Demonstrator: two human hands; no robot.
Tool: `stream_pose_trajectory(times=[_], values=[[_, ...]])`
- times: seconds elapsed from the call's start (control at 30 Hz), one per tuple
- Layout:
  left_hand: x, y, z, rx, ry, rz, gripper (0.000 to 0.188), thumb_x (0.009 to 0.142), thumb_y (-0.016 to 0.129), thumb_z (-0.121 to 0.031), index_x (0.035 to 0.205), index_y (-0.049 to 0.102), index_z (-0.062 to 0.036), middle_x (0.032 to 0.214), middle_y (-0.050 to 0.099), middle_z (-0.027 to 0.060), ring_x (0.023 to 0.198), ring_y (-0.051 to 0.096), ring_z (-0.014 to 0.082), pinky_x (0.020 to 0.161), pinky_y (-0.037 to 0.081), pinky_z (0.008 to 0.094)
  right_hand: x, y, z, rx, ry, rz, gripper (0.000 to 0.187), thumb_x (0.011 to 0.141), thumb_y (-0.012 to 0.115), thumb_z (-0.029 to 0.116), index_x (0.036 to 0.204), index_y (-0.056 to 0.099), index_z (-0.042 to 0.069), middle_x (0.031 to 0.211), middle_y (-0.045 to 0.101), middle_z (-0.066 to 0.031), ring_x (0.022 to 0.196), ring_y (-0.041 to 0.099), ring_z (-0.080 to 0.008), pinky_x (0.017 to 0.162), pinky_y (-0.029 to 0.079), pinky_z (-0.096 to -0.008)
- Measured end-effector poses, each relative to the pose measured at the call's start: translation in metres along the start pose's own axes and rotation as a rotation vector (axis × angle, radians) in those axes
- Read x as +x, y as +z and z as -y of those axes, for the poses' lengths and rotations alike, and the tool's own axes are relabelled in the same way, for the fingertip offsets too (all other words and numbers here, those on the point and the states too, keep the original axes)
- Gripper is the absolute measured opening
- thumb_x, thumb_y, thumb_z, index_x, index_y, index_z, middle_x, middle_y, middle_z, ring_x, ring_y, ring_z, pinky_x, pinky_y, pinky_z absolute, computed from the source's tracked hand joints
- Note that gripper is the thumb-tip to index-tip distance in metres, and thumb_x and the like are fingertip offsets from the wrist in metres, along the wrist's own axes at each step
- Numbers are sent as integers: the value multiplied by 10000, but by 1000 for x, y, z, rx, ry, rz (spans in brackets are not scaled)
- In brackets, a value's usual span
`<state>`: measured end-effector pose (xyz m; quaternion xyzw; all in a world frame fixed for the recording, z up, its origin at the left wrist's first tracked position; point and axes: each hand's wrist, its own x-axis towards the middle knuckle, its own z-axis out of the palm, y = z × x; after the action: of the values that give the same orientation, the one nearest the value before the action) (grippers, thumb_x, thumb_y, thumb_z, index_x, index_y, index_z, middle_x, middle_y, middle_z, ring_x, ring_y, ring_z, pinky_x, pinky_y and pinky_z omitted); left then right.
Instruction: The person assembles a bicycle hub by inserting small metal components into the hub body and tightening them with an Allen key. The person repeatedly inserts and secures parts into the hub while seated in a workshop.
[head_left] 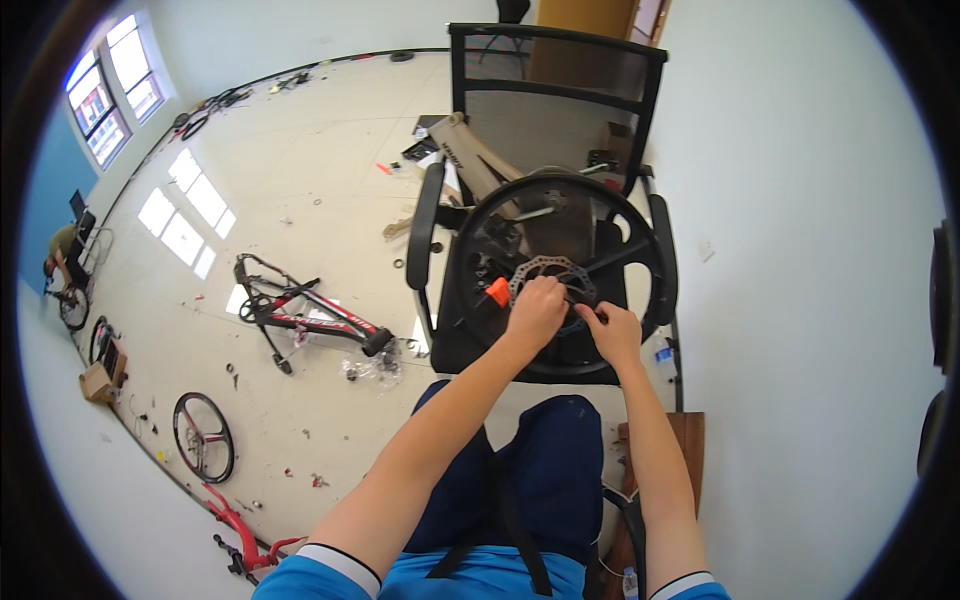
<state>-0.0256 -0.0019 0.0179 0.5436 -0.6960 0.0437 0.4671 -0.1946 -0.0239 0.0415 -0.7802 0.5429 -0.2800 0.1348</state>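
A black spoked bicycle wheel [656,275] lies flat across the seat of a black office chair [434,215] in front of me. At its hub is a silver brake disc [531,267] with a wavy edge. My left hand [538,311] is closed over the near part of the disc, its fingertips together at the hub. Just to its right, my right hand [612,331] is closed too, fingers curled and thumb toward the hub. What the fingertips hold is too small to make out. A bright orange piece [498,292] sits left of the disc.
A beige bicycle frame [468,160] leans on the chair. Left on the floor lie a black-and-red frame [325,322], clear plastic wrapping [378,368], another wheel [228,440] and scattered small parts. A white wall [800,280] stands close on the right. Another person [62,250] works far left.
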Motion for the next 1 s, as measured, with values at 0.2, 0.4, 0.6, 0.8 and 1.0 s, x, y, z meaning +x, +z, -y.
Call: stream_pose_trajectory(times=[0.2, 0.4, 0.6, 0.8, 1.0], values=[[-3, -7, 5, 68, 29, 107, 93, 724, 625, -23, 812, 596, -25, 830, 569, 112, 855, 571, 302, 765, 472, 406, -35, 43, 16, 424, 209, -235, 442, 858, 725, 326, 677, 570, -46, 513, 488, -122, 462, 438, -164, 489, 387, -317], [2, -12, 5, 65, 83, 77, 49, 753, 624, -78, 782, 643, -43, 782, 598, 90, 814, 587, 281, 762, 464, 391, -27, 13, 17, 121, 51, -197, 470, 854, 675, 418, 624, 573, 21, 551, 560, -150, 530, 565, -365, 492, 421, -410], [-4, -2, 5, 21, 8, -71, 77, 744, 679, -72, 808, 677, -31, 786, 604, 88, 810, 586, 283, 767, 462, 394, 14, -26, 16, -176, -269, -73, 428, 797, 708, 430, 620, 601, 55, 621, 607, -115, 648, 613, -304, 562, 471, -407], [-1, 0, -3, 5, -62, -56, 76, 750, 683, -81, 786, 670, -15, 781, 598, 98, 799, 585, 293, 738, 462, 412, 64, -60, 37, -451, -580, 25, 331, 723, 759, 417, 736, 690, 94, 810, 640, -55, 930, 560, -238, 825, 397, -399], [-2, 3, -5, 45, -107, -86, 82, 768, 675, -80, 777, 652, -2, 787, 584, 115, 796, 572, 311, 728, 460, 416, 91, -55, 70, -579, -815, 31, 310, 642, 812, 387, 759, 704, 121, 877, 601, -11, 999, 530, -195, 865, 361, -397]])
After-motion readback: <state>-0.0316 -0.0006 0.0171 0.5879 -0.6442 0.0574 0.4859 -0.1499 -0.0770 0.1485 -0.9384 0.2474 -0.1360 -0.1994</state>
